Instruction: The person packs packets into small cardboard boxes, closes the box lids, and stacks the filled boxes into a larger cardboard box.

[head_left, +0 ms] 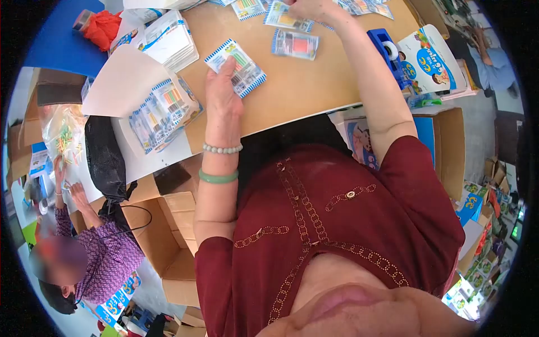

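My left hand [223, 84] grips a small plastic packet [238, 67] with blue-and-white striped ends and coloured strips inside, thumb on top. At the top edge, my right hand [317, 10] is partly cut off, its fingers curled over another striped packet [286, 17]; what they pinch, if anything, is hidden. Below that hand, a loose packet [295, 44] with a pink piece inside lies on the tan tabletop [292, 84]. Left of my left hand, an open white carton [120, 84] contains several similar packets [163, 115].
A stack of flat white cartons [168, 42] and a red plastic bag [103, 29] are at upper left. A blue tape dispenser [390, 56] stands right, beside printed cartons [429, 59]. An open cardboard box [168, 236] sits below the table. Another person [106, 250] works at lower left.
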### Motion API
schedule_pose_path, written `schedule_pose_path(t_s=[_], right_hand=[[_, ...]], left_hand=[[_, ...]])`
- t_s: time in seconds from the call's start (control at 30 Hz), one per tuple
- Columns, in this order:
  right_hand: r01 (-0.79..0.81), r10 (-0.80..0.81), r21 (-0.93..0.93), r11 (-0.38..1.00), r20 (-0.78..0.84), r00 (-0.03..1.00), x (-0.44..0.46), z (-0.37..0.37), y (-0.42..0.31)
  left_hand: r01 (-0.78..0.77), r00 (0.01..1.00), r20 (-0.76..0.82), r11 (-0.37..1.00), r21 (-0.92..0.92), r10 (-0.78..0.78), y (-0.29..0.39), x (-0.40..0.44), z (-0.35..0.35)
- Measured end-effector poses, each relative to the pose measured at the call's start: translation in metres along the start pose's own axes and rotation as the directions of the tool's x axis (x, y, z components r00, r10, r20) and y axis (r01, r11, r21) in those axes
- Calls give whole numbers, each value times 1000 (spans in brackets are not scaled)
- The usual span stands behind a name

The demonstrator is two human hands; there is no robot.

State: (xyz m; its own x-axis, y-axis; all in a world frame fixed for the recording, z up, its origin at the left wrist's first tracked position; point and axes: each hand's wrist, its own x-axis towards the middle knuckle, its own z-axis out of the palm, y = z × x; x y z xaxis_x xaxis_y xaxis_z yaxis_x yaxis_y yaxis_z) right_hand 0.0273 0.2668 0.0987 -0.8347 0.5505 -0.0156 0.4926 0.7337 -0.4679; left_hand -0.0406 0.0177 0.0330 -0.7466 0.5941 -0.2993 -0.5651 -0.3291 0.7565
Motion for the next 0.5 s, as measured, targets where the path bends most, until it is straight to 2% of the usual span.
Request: schedule_pose_path(t_s=[0.03,0.1,0.13,0.2,0.23,0.3,0.33,0.37,0.43,0.47,0.5], right_hand=[[-2,2,-2,1000,-3,1000,-3,5,4],[49,-51,-20,999,-165,985,-6,15,10],[53,-55,-17,998,-160,986,-8,21,17],[73,-55,132,989,-137,989,-13,27,31],[74,-56,132,988,-138,989,-28,22,16],[-103,138,-202,974,168,976,-65,16,-9],[-80,81,-349,934,-11,997,-70,35,-1],[-79,81,-346,935,-9,997,-72,35,1],[-161,166,-81,984,59,984,-76,34,4],[-153,158,-77,985,62,986,-76,32,3],[-197,194,1,981,153,969,-77,28,-1]], left_hand=[[2,1000,-17,1000,10,-2,0,0,1],[-5,999,-43,1000,21,6,3,0,0],[6,1000,-25,1000,8,-6,3,0,-3],[19,1000,-8,1000,-6,-19,4,-1,-6],[52,999,-7,999,13,-52,5,-1,-7],[87,996,-5,996,36,-86,6,-3,-5],[73,997,5,997,38,-73,7,-5,-1],[59,998,13,997,40,-60,6,-7,1],[59,998,27,997,47,-60,5,-5,0],[60,997,49,997,54,-63,5,-5,-1],[52,998,44,997,55,-55,4,-6,-2]])
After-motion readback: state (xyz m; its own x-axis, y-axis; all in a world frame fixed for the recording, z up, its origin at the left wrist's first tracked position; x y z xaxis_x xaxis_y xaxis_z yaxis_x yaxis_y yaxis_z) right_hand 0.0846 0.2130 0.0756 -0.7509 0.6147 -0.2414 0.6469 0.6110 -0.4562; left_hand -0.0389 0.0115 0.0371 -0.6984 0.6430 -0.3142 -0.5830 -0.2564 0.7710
